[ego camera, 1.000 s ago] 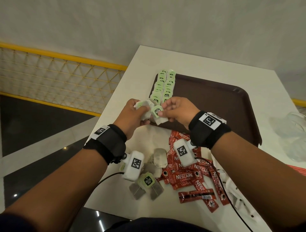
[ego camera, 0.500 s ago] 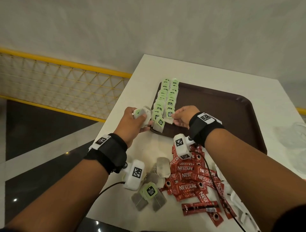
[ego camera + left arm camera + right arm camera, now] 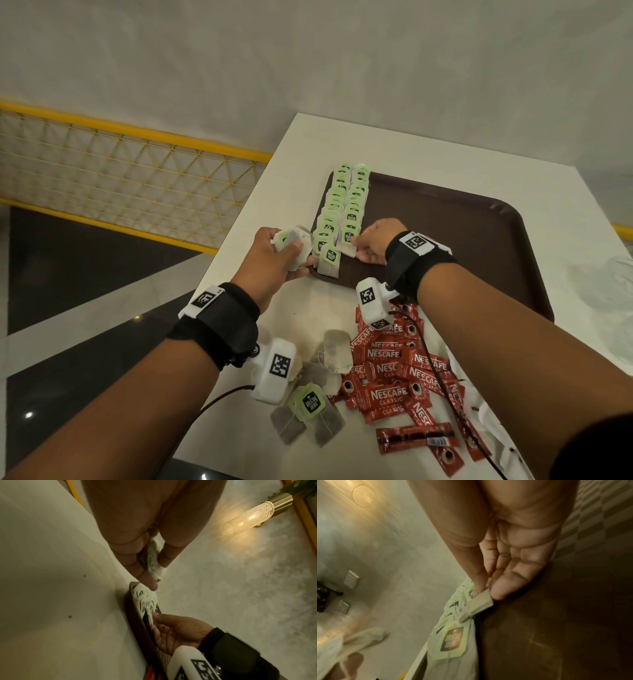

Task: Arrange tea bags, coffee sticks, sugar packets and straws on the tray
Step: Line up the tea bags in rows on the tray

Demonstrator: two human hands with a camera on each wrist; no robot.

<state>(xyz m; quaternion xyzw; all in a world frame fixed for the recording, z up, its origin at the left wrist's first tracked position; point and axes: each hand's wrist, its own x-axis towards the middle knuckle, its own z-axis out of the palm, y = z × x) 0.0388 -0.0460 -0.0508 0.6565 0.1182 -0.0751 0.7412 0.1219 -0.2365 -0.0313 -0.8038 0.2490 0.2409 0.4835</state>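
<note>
two paper tea bags (image 3: pixel 297 249) pinched, left hand (image 3: pixel 274 263).

From my feed, the white square-topped bench (image 3: pixel 260 192) fills the middle and right of the head view. A yellow metal lattice railing (image 3: pixel 120 178) runs across the left, against a pale grey textured wall (image 3: pixel 308 61). Dark glossy floor tiles with pale stripes (image 3: pixel 68 274) sit lower left. In the left wrist view, a lit glass-tube wall lamp with brass base (image 3: pixel 254 516) glows upper right.
</note>
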